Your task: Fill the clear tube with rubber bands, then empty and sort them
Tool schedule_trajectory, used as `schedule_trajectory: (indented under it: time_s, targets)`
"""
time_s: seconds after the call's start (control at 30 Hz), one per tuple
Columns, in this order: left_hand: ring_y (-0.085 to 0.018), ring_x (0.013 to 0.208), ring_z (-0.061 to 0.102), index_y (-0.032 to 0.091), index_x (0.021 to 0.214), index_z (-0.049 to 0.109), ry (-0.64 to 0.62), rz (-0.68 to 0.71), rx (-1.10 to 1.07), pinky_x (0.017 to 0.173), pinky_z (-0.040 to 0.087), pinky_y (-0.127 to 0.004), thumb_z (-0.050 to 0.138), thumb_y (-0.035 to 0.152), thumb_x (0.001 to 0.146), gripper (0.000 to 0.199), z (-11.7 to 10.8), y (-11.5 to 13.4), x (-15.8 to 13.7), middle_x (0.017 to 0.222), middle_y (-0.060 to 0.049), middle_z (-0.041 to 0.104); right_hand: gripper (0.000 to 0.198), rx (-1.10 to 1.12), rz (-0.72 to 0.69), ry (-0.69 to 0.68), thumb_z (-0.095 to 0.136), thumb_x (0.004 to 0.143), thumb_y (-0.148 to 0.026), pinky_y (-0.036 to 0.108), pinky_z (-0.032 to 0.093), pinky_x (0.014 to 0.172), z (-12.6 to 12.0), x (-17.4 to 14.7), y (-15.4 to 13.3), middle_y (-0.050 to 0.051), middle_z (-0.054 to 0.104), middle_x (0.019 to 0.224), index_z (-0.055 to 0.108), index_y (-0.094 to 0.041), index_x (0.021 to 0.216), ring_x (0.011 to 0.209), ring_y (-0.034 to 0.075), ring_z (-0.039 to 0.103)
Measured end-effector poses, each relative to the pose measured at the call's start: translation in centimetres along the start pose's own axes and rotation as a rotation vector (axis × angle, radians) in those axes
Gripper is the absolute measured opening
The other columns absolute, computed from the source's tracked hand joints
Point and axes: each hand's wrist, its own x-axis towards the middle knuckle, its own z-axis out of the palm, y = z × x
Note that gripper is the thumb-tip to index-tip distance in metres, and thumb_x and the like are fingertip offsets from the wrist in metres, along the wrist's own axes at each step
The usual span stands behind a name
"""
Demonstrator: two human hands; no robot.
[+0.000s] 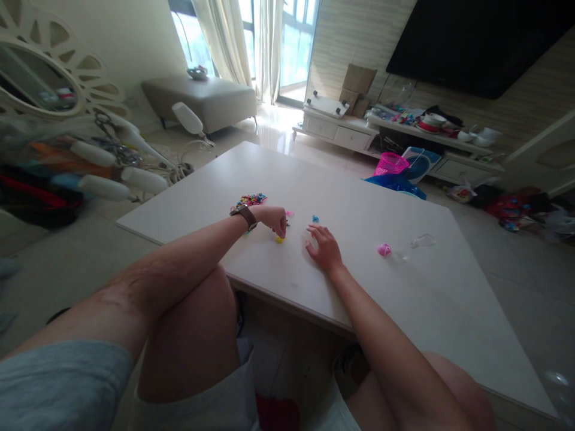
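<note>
My left hand (273,220), with a brown-strapped watch on its wrist, is closed, its fingertips down on a small yellow piece (279,239) at the table top. My right hand (326,249) rests on the white table (359,287) with its fingers apart. A small orange piece (313,234) shows at its fingertips, and just beyond them lies a small blue piece (315,219). Past my left hand is a small pink piece (290,214). A heap of tiny multicoloured pieces (252,200) lies behind my left wrist, partly hidden by it.
To the right on the table are a pink rounded object (384,250) and a clear plastic piece (423,241). A pink basket (390,163) stands beyond the far edge. White lamp-like heads (187,118) rise at the left, and my knees are at the near edge.
</note>
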Motion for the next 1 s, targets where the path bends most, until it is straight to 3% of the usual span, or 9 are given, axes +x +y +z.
schedule_trajectory:
  time_s: [0.5, 0.8, 1.0]
  targets:
    - [-0.012, 0.056, 0.056, 0.021, 0.065, 0.081, 0.045, 0.020, 0.018, 0.056, 0.038, -0.023, 0.086, 0.031, 0.053, 0.017, 0.4, 0.0, 0.8, 0.060, -0.002, 0.071, 0.038, 0.002, 0.003, -0.013, 0.057, 0.087, -0.020, 0.046, 0.048, 0.104, 0.2, 0.0, 0.1, 0.008, 0.065, 0.132, 0.061, -0.023, 0.125, 0.121, 0.028, 0.057]
    - [-0.011, 0.053, 0.054, 0.017, 0.067, 0.080, 0.070, -0.031, 0.051, 0.053, 0.036, -0.023, 0.084, 0.032, 0.060, 0.017, 0.1, 0.3, 0.3, 0.054, -0.001, 0.066, 0.038, 0.007, 0.012, -0.015, 0.057, 0.087, -0.020, 0.045, 0.048, 0.105, 0.1, 0.0, 0.0, 0.008, 0.065, 0.132, 0.061, -0.023, 0.125, 0.121, 0.028, 0.057]
    - [-0.012, 0.063, 0.061, 0.016, 0.074, 0.081, 0.222, 0.013, -0.047, 0.058, 0.040, -0.020, 0.079, 0.030, 0.065, 0.017, -1.1, -0.7, 0.0, 0.064, -0.001, 0.072, 0.037, 0.007, 0.016, -0.019, 0.057, 0.087, -0.020, 0.045, 0.048, 0.104, 0.0, 0.1, -0.1, 0.008, 0.065, 0.131, 0.062, -0.023, 0.124, 0.120, 0.028, 0.057]
